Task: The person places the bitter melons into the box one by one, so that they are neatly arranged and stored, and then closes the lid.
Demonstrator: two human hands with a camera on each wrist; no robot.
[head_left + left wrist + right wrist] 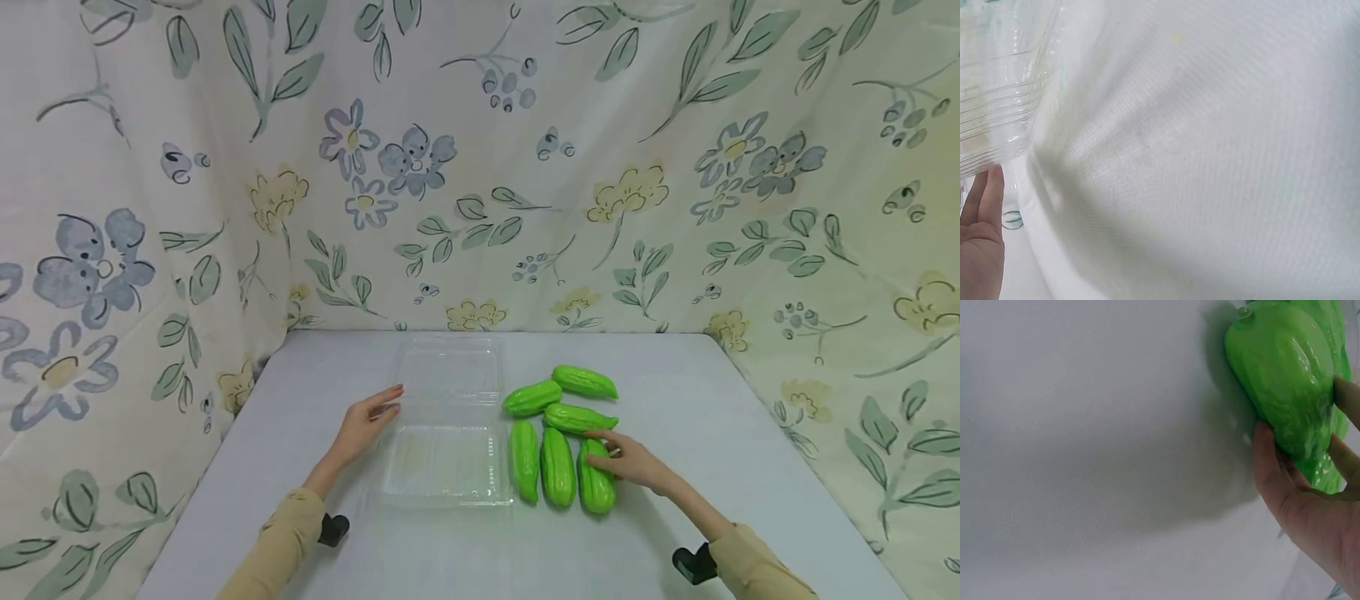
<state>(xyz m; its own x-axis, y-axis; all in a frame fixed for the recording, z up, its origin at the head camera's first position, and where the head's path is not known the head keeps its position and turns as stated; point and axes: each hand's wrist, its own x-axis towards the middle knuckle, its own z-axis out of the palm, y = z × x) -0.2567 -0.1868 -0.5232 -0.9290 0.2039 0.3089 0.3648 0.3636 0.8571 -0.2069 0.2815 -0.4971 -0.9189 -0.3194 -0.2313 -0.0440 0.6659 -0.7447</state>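
My right hand [628, 461] grips the rightmost upright bitter gourd [597, 493], glossy green and ridged, with fingers and thumb on opposite sides of it. That same gourd [1285, 375] rests on the table in the right wrist view. Two more gourds lie side by side to its left, the middle gourd [558, 468] and the left gourd [524, 462]. A clear plastic clamshell box [442, 498] lies opened flat, its lid half toward the back. My left hand [365, 427] is at the box's left side, fingers fairly straight; in the left wrist view the fingertips [992, 178] touch its edge.
Behind the row lie three more gourds: a crosswise gourd [579, 418], a tilted gourd [532, 398] and the farthest gourd [585, 382]. A white cloth covers the table [675, 383]. Floral curtain [480, 167] hangs along the back and both sides.
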